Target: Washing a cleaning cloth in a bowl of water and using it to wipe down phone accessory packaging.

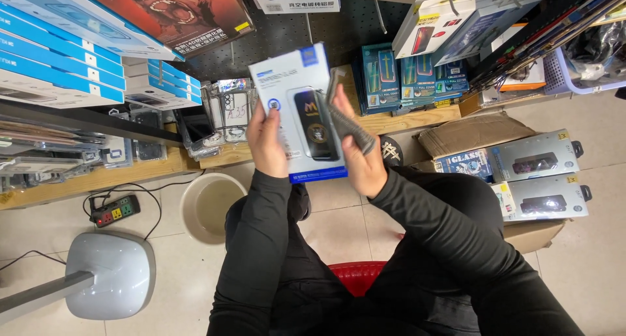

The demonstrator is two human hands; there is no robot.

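Currently: flat white-and-blue cardboard retail box [301,111] held upright between hands. Left hand [266,144] grips left edge; right hand [357,155] pinches dark grey cloth [349,119] against right edge. Risk: cloth slips, box drops toward beige plastic bin [210,205] below left hand.

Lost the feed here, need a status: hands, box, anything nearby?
Left hand grips white-and-blue box by its edge. Right hand holds box's other side plus grey flat pack. Bucket on floor below.

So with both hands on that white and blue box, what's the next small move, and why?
Probably draw the dark grey sleeve clear of the box: the right hand pinches the sleeve against the box's right edge, while the left hand steadies the other side.
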